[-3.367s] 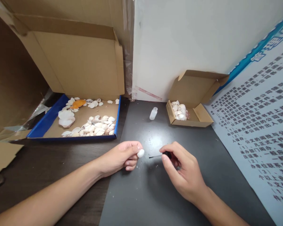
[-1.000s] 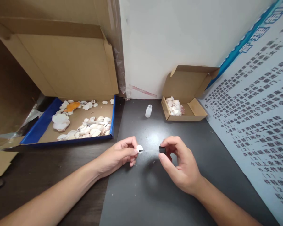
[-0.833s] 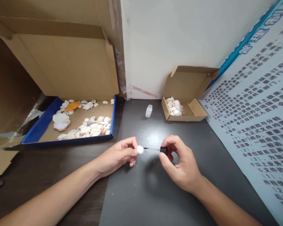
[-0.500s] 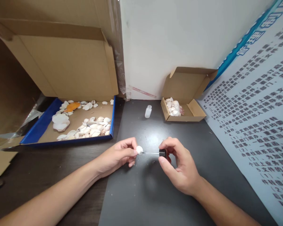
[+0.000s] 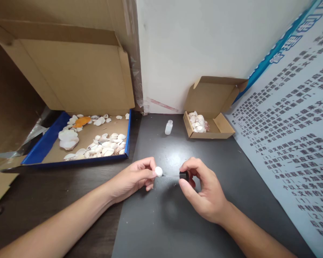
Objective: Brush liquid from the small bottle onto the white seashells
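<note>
Between thumb and fingers, my left hand (image 5: 137, 175) pinches a small white seashell (image 5: 158, 171) over the grey mat. Facing it, my right hand (image 5: 204, 188) grips the black cap of a brush applicator (image 5: 183, 175). A thin clear stem runs from the cap toward the shell, and its dark brush tip lies at the shell's right edge; whether it touches cannot be told. Behind both hands an uncapped small bottle (image 5: 168, 127) stands upright, with whitish content inside.
At the left, an open blue-edged cardboard box (image 5: 127, 139) holds many white shells and an orange one. A smaller open cardboard box (image 5: 212, 135) with shells stands at the back right. A white wall (image 5: 164, 71) rises behind; a printed poster (image 5: 285, 143) slants along the right.
My right hand and the applicator have shifted slightly left, toward the shell. My left hand still holds the shell in nearly the same place.
</note>
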Demonstrator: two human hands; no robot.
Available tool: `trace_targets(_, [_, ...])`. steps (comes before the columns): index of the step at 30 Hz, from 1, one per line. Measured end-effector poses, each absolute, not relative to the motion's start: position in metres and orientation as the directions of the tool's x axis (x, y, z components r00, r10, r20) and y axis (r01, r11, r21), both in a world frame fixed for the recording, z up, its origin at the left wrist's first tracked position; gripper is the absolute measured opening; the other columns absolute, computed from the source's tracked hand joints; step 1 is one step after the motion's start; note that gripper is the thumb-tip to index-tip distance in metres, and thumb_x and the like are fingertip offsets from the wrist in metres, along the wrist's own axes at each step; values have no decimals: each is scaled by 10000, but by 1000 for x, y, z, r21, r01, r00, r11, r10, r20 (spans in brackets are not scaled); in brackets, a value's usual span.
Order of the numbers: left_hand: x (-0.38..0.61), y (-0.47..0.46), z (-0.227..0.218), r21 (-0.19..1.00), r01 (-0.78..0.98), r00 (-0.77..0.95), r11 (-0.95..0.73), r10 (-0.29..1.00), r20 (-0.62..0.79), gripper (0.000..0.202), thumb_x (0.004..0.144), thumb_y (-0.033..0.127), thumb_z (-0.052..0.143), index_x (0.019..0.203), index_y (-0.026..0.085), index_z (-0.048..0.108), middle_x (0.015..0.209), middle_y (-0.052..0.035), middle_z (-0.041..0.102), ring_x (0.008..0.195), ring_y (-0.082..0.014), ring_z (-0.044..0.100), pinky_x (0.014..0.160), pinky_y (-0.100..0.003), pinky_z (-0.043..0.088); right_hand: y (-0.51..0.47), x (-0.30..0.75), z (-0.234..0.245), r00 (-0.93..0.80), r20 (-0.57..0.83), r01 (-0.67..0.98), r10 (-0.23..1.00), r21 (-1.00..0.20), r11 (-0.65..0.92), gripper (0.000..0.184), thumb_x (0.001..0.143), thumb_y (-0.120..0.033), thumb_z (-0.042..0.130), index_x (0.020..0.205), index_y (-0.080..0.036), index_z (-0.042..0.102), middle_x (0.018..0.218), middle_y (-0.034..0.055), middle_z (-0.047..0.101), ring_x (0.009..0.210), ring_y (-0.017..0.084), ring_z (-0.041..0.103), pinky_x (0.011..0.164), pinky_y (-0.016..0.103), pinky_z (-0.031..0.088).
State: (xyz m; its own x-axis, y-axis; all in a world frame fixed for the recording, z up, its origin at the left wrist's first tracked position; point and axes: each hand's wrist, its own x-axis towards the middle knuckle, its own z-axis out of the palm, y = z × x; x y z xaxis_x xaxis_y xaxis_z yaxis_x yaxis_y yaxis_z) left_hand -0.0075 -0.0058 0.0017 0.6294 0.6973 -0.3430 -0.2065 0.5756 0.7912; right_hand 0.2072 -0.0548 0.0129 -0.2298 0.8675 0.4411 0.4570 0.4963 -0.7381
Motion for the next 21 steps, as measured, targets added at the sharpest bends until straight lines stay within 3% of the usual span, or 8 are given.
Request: trace_targets(21, [-8, -5, 2, 794, -206, 634, 571, 696, -337, 189, 773, 181, 711, 701, 166, 536, 643, 37, 481, 555, -76, 416, 543, -209, 412, -56, 207, 15, -228, 480, 470, 847, -708, 527, 196, 827, -111, 558, 981, -229, 534, 744, -34, 482, 570, 110, 444, 538, 257, 408])
